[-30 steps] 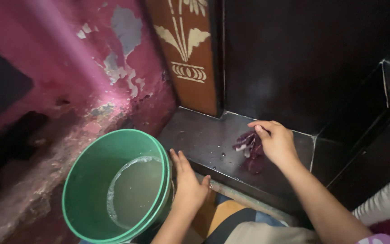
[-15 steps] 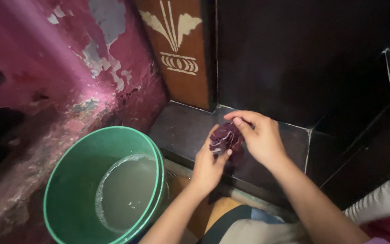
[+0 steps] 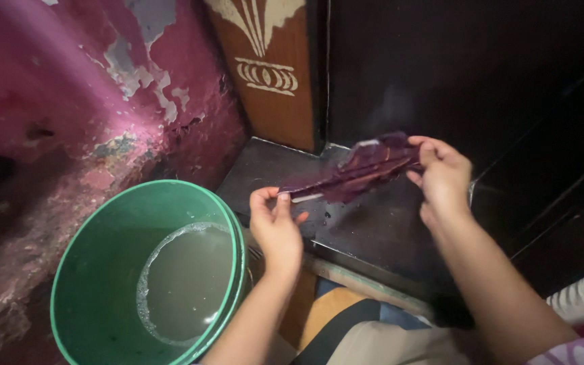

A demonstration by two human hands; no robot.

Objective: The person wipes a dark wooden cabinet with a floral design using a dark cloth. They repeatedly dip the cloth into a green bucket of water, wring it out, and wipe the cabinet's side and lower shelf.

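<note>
I see a green bucket [image 3: 103, 270] of murky water beside a peeling pink wall [image 3: 55, 101] and a dark step [image 3: 386, 236].

Dim corner here: a pink wall [image 3: 55, 88] with peeling paint on the left, a brown painted panel [image 3: 272, 74] beside dark walling [image 3: 441, 67], a wet black ledge [image 3: 373, 230] below.

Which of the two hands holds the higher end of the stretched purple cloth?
The right hand: it pinches the purple cloth at its upper end near the dark wall, while the left hand holds the lower end.
</note>
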